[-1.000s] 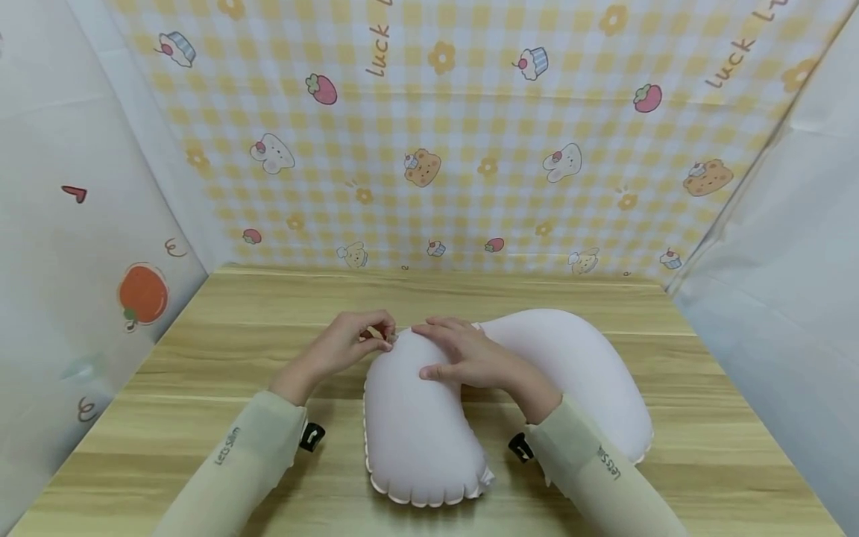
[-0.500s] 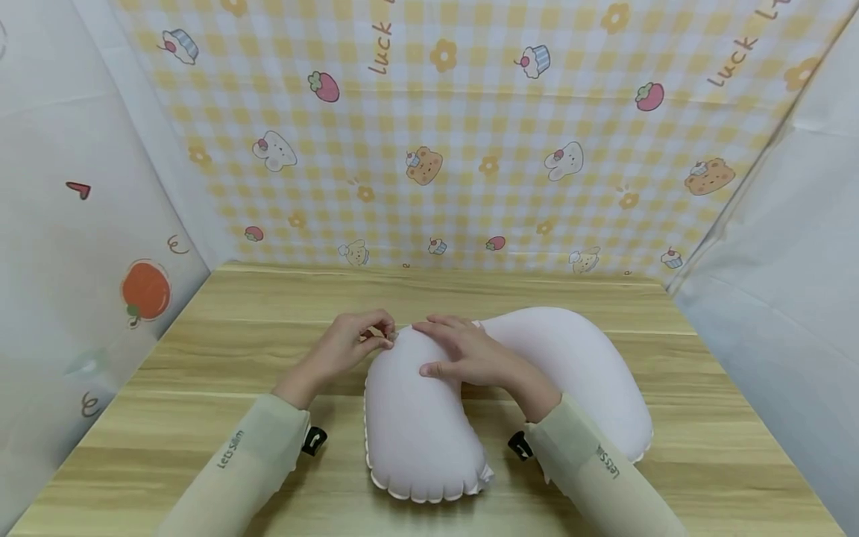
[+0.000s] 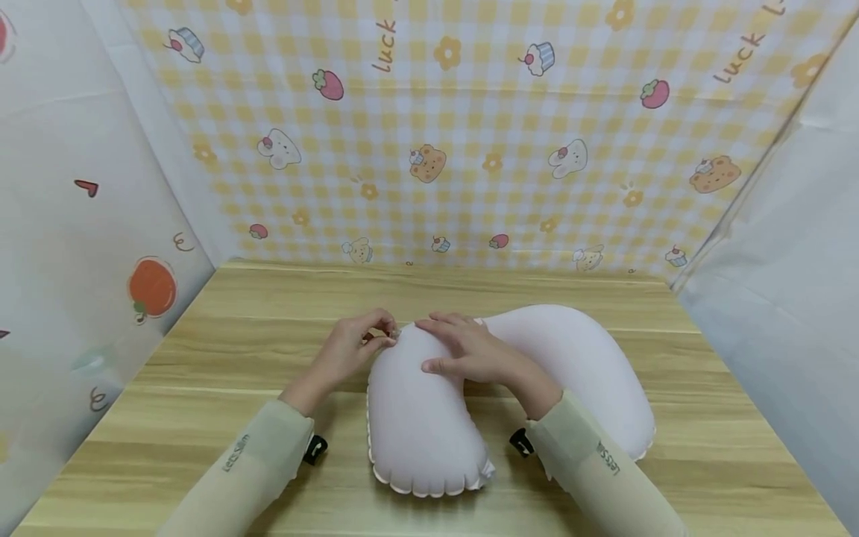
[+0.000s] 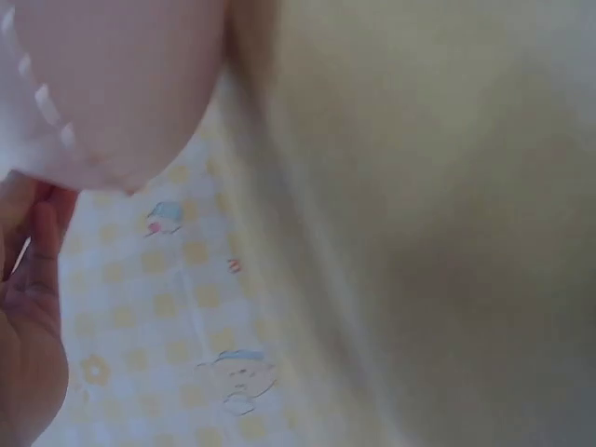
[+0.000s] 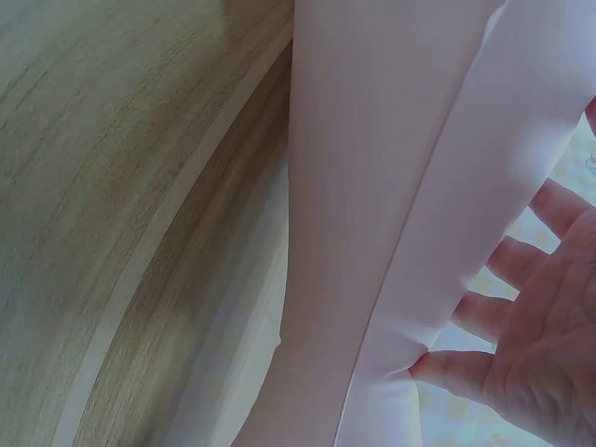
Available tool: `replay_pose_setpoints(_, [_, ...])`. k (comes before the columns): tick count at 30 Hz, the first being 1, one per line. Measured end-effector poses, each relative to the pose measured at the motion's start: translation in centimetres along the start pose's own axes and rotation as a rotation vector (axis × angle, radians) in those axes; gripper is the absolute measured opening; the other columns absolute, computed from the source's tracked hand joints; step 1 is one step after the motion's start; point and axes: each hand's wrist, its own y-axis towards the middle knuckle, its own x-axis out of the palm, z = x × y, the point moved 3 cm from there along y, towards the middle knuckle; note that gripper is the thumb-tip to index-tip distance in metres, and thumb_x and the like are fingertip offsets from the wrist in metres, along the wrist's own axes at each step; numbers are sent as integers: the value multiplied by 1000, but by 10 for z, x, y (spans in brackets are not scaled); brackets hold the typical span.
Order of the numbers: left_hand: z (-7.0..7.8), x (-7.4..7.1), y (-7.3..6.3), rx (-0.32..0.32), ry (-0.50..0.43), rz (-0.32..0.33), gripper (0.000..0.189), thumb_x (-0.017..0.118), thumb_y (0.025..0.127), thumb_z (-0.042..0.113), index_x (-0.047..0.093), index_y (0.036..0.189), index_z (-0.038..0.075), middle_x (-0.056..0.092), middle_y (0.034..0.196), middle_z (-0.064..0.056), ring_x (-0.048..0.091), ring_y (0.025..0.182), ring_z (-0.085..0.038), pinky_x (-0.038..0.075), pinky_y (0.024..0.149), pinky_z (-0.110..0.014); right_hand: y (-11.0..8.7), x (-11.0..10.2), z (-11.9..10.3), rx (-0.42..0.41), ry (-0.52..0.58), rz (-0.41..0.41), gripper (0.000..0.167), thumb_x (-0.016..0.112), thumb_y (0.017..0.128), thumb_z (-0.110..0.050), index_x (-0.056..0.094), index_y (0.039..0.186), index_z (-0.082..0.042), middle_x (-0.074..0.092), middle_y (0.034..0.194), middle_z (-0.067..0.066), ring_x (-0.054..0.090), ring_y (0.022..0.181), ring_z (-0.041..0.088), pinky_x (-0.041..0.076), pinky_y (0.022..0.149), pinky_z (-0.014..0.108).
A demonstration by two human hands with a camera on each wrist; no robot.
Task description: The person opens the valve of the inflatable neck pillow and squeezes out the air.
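Pillow (image 3: 426, 425) lies on the table (image 3: 201, 388), U-shaped and plump, its two ends toward the near edge. Left hand (image 3: 350, 344) is narrowed to a pinch on a small clear piece (image 3: 395, 333) at the far-left rim; I take it for the air valve, but the fingers cover most of it and I cannot tell if it is sealed. Right hand (image 3: 475, 355) is spread wide over the same arm of the pillow, fingertips touching its side — a dimple shows at one in the right wrist view.

Main risk, I judge: the pinch slips, since the piece is tiny and the skin round it looks taut. If the valve is unsealed, too much right-hand pressure could push air out early. Too little, and the pillow may swivel under a left-hand tug
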Motion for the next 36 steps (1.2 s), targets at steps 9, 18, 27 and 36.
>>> replay_pose_setpoints(9, [3,-5,6,-11,23,-72,13,71,89,6,65,99,12,70,93,-1,69,90,-17,59,74,-26,0,2,3,-4,16,5,68,66,92,-46,41,152,-24,31,161,13,25,149,39,15,117,69])
replay_pose_setpoints(18, [0,0,4,-16,-13,18,13,74,86,5,65,93,12,74,92,-2,70,84,-15,59,73,-26,0,1,5,1,10,11,69,65,92,-47,40,153,-25,30,162,12,24,150,39,14,116,71])
replay_pose_setpoints(27, [1,1,2,4,-44,60,13,74,84,1,66,89,9,75,90,-4,71,82,-18,59,70,-24,1,1,4,-1,22,16,68,66,93,-45,41,152,-24,31,162,12,23,150,39,13,116,71])
replay_pose_setpoints(36, [0,5,-1,8,-76,52,12,72,86,-1,63,85,8,75,93,-6,70,85,-19,58,70,-24,2,3,5,10,11,14,68,64,93,-47,40,153,-26,30,163,11,21,151,38,12,116,71])
